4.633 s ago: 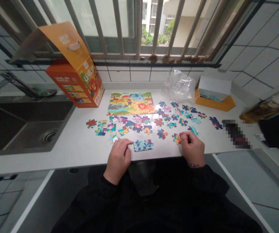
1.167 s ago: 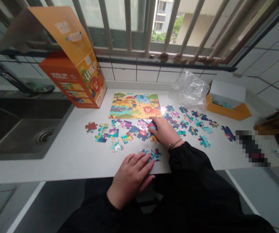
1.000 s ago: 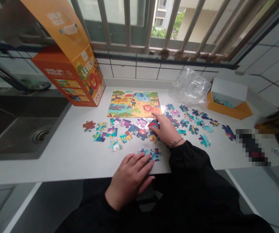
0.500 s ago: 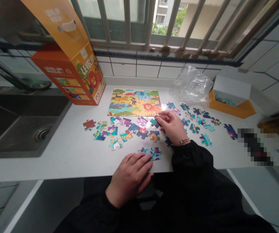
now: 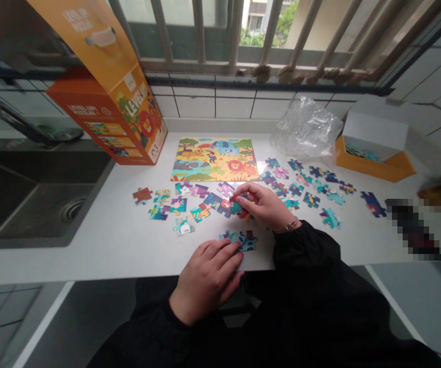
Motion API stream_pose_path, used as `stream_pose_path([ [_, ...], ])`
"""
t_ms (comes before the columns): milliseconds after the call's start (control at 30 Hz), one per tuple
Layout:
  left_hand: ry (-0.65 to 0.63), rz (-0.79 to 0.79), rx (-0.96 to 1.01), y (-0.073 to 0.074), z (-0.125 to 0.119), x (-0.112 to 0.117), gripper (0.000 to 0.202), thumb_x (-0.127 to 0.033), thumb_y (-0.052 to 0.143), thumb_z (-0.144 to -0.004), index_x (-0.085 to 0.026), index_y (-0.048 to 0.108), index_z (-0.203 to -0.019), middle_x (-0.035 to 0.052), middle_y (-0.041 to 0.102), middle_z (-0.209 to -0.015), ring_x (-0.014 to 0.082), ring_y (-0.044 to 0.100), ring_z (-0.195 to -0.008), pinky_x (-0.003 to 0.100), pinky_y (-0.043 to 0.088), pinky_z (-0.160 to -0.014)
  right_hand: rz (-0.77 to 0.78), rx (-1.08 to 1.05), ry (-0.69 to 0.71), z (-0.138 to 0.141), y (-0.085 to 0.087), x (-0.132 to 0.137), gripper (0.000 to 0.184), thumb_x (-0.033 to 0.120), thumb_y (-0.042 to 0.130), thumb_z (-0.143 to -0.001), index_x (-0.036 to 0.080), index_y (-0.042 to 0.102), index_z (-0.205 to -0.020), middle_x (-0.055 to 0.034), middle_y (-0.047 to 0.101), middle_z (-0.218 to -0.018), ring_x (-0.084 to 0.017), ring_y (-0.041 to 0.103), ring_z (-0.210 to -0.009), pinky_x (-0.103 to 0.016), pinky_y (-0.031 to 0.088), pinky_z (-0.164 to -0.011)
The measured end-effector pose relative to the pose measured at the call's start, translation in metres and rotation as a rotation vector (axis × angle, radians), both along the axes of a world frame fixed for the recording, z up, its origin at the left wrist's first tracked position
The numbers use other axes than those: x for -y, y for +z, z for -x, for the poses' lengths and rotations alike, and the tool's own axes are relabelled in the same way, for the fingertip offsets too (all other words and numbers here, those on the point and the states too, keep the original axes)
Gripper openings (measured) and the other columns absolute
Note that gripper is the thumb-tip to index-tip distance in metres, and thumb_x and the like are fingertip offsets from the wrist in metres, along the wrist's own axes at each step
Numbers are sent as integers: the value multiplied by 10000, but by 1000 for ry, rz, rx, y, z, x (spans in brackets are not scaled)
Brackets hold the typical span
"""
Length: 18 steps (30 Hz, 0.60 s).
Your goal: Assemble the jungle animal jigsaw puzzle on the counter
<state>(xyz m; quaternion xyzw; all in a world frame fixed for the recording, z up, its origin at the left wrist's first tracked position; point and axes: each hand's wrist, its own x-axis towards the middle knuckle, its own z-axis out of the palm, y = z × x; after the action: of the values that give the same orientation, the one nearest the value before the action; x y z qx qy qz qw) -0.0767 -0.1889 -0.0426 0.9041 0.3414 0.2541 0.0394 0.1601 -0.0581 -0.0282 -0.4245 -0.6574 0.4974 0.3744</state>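
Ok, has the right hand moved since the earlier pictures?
Yes: the right hand has moved forward and to the left, and is now closer to the lower right corner of the jungle picture board.

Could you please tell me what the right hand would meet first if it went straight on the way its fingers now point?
Probably the loose blue and red cardboard jigsaw piece just beyond the right hand, though depth is hard to judge here.

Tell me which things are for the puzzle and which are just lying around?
For the puzzle: right hand pinching a jigsaw piece, left hand on joined jigsaw pieces, loose jigsaw pieces, animal picture board.

Just lying around: orange puzzle box, plastic bag, steel sink.
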Motion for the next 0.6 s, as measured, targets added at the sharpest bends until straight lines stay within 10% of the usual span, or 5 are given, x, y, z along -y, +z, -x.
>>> stream_pose_path([
  [267, 0, 21, -20, -3, 0, 1, 310, -318, 682, -1060, -220, 749, -1346, 72, 769, -1446, 292, 691, -1311, 480, 563, -1087, -153, 314, 29, 15, -4, 5, 418, 292, 956, -828, 247, 773, -1201, 2, 818, -924, -162, 748, -745, -253, 562, -665],
  [600, 8, 27, -26, -3, 0, 1, 302, -330, 678, -1065, -224, 752, -1338, 75, 772, -1438, 297, 694, -1309, 475, 563, -1084, -488, 365, 270, 21, -11, 2, 153, 206, 807, -978, 239, 851, -1121, -62, 825, -1074, -208, 781, -978, -330, 613, -881],
])
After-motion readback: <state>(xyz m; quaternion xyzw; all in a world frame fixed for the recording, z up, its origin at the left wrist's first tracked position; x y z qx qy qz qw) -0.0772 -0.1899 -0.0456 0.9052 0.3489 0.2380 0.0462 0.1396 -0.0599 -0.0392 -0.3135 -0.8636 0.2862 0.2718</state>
